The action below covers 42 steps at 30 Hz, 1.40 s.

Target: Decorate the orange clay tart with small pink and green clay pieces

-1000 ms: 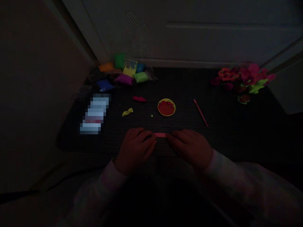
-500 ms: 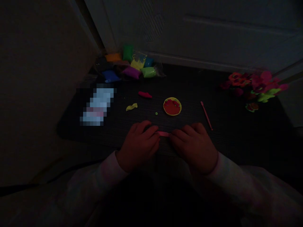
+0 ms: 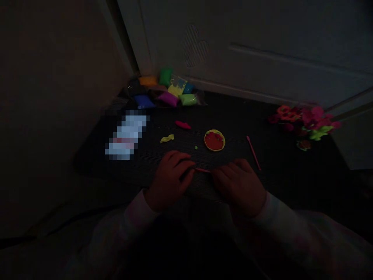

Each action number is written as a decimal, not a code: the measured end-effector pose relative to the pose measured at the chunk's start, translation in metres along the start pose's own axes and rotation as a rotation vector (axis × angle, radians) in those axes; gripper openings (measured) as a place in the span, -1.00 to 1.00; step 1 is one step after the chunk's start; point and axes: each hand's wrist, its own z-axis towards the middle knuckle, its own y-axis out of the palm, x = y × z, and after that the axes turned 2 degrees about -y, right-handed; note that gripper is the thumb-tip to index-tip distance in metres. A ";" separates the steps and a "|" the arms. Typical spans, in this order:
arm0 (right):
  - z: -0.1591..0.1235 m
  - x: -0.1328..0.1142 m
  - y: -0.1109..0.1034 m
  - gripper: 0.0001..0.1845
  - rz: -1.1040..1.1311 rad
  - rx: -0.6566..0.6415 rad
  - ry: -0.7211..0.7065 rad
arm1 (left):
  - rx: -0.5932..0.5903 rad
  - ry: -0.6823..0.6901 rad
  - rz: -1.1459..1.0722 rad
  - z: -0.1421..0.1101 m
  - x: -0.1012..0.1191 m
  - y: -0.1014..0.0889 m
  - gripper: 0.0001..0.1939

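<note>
The scene is very dark. My left hand [image 3: 170, 175] and my right hand [image 3: 237, 182] rest on a dark mat [image 3: 285, 171], fingers curled toward each other. Between their fingertips lies a thin pink strip of clay [image 3: 202, 170], and both hands pinch its ends. Just beyond the hands sits a round red clay disc with a yellow rim [image 3: 214, 140]. A tiny green clay ball [image 3: 196, 147] lies left of the disc.
A pink modelling stick [image 3: 253, 152] lies right of the disc. A yellow clay scrap [image 3: 167, 138] and a pink clay piece [image 3: 183, 125] lie on the left. Coloured clay bags [image 3: 166, 91] are piled at the back. Clay flowers [image 3: 304, 121] sit at the right. A blurred patch [image 3: 126, 134] lies left.
The pink strip between my fingers looks thinner and longer than before. The view has shifted, so everything sits slightly lower and to the right.
</note>
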 end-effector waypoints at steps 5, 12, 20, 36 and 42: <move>-0.003 0.007 -0.002 -0.82 0.112 -0.005 0.086 | 0.073 0.034 0.013 0.004 0.002 -0.004 -0.81; -0.003 0.006 -0.015 -0.84 0.459 -0.095 0.248 | 0.089 0.169 0.072 0.015 0.009 -0.010 -0.83; -0.006 0.004 -0.016 -0.84 0.506 -0.072 0.286 | 0.034 0.213 0.084 0.014 0.010 -0.007 -0.90; -0.010 0.013 -0.001 -0.84 0.244 0.007 0.292 | -0.016 0.335 0.153 0.020 0.005 0.000 -0.88; -0.012 0.012 0.008 -0.79 0.028 0.075 0.181 | -0.168 0.375 0.193 0.014 -0.003 -0.007 -0.79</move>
